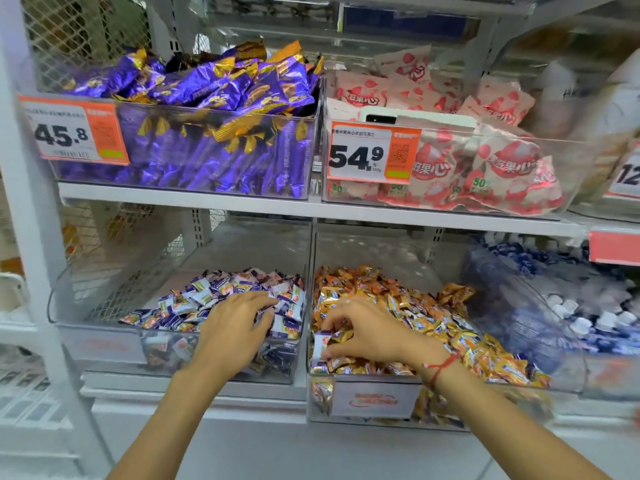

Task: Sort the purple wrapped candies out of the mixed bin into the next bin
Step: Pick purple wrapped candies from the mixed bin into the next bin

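Two clear bins stand side by side on the lower shelf. The left bin (pixel 104 336) holds purple and white wrapped candies (pixel 194 299). The right bin (pixel 374 398) is heaped with orange-gold wrapped candies (pixel 398 299), with a few purple ones at its front left corner. My left hand (pixel 235 323) lies on the purple pile near the left bin's right side, fingers spread and slightly bent; whether it holds anything is hidden. My right hand (pixel 360 330) is at the front left of the orange bin, fingers pinching a purple and white candy (pixel 320 342).
The shelf above carries a bin of large purple and gold packets (pixel 207 84) and a bin of pink and white packets (pixel 450 150), both with orange price tags. A bin of blue and white candies (pixel 571 306) sits at the lower right. White shelf uprights stand at the left.
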`<state>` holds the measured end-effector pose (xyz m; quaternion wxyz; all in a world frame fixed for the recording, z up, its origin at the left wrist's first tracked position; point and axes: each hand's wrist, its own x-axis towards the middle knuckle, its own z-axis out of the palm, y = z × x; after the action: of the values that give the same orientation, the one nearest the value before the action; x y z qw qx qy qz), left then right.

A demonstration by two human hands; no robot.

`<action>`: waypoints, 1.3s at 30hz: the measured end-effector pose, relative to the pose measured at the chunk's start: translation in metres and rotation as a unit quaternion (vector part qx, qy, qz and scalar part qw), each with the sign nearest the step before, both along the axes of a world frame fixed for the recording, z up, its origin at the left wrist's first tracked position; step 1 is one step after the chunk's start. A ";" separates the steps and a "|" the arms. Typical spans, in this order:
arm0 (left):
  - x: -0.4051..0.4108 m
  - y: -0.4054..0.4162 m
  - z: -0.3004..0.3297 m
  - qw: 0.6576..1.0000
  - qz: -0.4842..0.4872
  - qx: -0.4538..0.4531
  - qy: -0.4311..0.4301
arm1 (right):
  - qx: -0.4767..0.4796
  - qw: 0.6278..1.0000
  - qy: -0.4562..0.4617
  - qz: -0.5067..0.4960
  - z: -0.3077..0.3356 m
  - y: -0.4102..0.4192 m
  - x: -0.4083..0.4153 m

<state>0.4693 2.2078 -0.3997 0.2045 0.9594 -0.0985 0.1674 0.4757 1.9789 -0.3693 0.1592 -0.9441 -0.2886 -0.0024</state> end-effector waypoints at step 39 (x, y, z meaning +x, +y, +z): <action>0.020 -0.160 0.017 0.969 -0.192 0.121 0.098 | 0.055 0.963 0.097 -0.244 0.011 -0.143 0.007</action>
<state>0.4894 2.0481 -0.3829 0.1235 0.9519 -0.2798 0.0173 0.4827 1.8357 -0.3583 0.2325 -0.9715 -0.0323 0.0342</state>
